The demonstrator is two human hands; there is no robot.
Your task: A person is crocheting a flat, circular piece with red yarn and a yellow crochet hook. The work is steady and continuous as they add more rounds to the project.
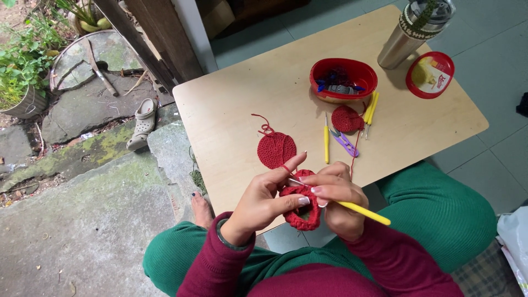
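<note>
My left hand (264, 201) pinches a red crocheted ring piece (301, 215) and carries a strand of red yarn over its raised index finger. My right hand (336, 197) grips a crochet hook with a yellow handle (364, 213), its metal tip pushed into the piece's top edge. Both hands hover over my lap at the near edge of a low wooden table (236, 110). On the table just beyond them lies a flat red crocheted disc (276, 149) with a loose yarn tail.
Farther back lie a smaller red crocheted piece (347, 118), yellow hooks (370, 108), a single yellow hook (326, 144), purple snips (345, 143), a red bowl of clips (343, 78), a red lid (430, 74) and a metal tumbler (410, 33). Stone ground and a shoe (143, 122) lie left.
</note>
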